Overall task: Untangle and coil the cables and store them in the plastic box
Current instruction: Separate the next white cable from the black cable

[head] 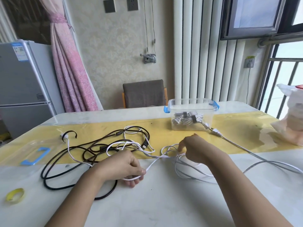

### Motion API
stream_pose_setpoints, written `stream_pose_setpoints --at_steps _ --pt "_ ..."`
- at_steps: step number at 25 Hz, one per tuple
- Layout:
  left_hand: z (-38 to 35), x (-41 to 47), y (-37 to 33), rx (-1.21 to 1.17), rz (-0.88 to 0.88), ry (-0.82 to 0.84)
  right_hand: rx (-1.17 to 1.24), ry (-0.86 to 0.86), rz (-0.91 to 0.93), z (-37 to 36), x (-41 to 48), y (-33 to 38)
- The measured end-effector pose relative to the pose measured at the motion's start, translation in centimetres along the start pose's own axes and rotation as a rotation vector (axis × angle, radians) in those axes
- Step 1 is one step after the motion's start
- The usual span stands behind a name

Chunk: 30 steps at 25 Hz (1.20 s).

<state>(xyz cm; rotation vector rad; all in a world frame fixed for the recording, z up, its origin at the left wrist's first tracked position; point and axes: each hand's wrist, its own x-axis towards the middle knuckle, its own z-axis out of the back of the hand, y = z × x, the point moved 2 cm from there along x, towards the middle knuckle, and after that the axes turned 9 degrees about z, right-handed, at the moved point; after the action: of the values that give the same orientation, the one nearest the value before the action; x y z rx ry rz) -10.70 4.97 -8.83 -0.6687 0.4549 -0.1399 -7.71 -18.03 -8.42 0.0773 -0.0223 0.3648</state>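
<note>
Fingers point(139, 171) of the left hand point(124, 166) curl around a loop of the white cable point(154, 162), with thumb and forefinger pinching it at the hand's right edge. Those of the right hand point(196, 149) are bent down onto the knotted loops of the same cable and grip it there. The fingertips themselves are mostly hidden behind the hand.

At the far left of the table point(164, 207) lies a roll of yellow tape point(14, 194). Beyond it, a clear lid point(35, 156) with blue clips rests flat on the yellow runner point(237, 128). Next comes the black cable point(65, 185), sprawled in wide loops that pass under the left wrist and tangle with the white cable's far end. The white cable stretches taut between the two hands, twisted on itself near the middle.

Behind the right hand, the plastic box point(191, 104) stands open on the runner, with coiled cables point(186, 120) already in its bottom. A grey cable point(242, 148) runs from plugs just beside the box's front right corner towards the table's right edge, then loops back beneath the right forearm. A plastic bag point(291, 122) sits at the far right.
</note>
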Motion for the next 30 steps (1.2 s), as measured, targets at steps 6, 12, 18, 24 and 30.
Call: stream_pose_setpoints --at_steps 6,12,18,24,30 --pt "-0.5 2.0 -1.7 -0.064 -0.422 -0.577 0.045 -0.01 0.103 0.1 0.5 2.1" --pt "-2.7 3.8 -1.3 0.078 -0.58 -0.543 0.574 0.052 0.19 0.9 -0.1 3.3" --pt "-1.5 1.7 -2.4 -0.046 -0.751 -1.004 1.038 -0.146 0.313 2.4 -0.6 3.7" --pt "-1.6 0.7 -3.0 0.19 -0.782 -1.173 1.214 -0.103 0.275 2.7 -1.1 5.0" --pt "-1.3 0.2 -3.5 0.031 -0.784 -1.134 1.198 -0.098 0.23 2.9 -1.0 4.8"
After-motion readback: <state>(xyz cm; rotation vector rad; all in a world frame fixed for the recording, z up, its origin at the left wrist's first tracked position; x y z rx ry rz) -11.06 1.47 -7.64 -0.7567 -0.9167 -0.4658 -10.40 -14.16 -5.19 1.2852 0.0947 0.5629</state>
